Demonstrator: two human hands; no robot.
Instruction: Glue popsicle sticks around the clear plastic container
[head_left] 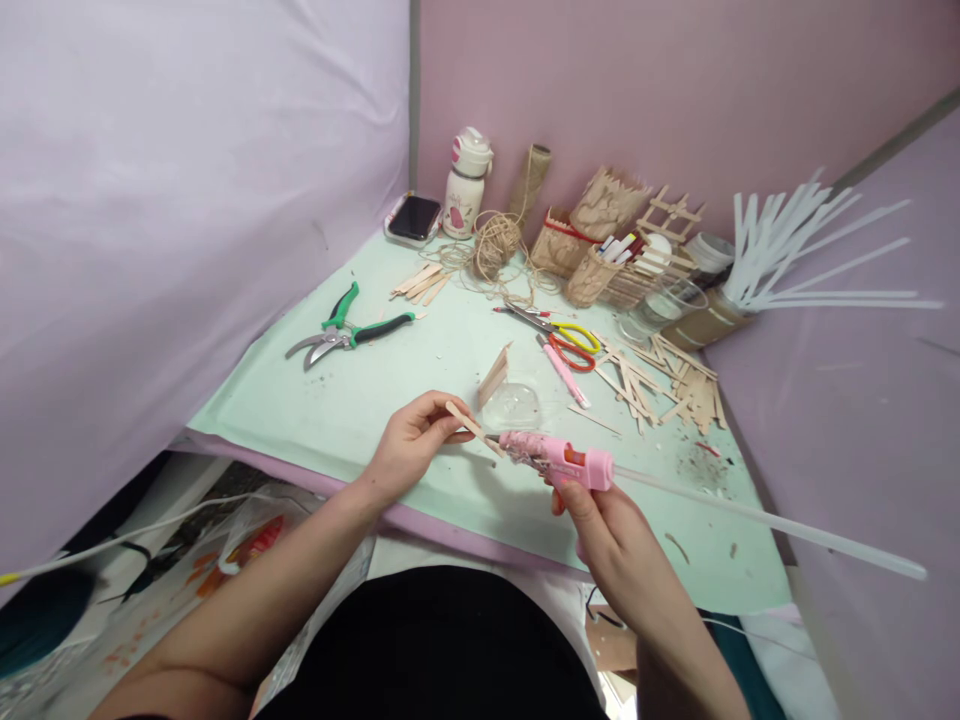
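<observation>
Between the thumb and fingers of my left hand [416, 437] is a wooden popsicle stick [466, 420], slanting down to the right. My right hand [609, 525] grips a pink hot glue gun [559, 460], its nozzle right at the lower part of the stick; whether they touch I cannot tell. A long translucent glue stick [780, 520] sticks out of the gun's back end. Just beyond the hands, a small piece made of popsicle sticks [494, 375] stands upright beside a clear glass or plastic dish [511, 405].
Green-handled pruning shears [349, 330] lie open at left. Scissors [566, 335], a pink pen [566, 372] and loose popsicle sticks [634, 385] lie right. Behind are a phone [415, 217], bottle [465, 190], twine ball [496, 245], pen cup [592, 275] and a box of glue sticks [709, 320].
</observation>
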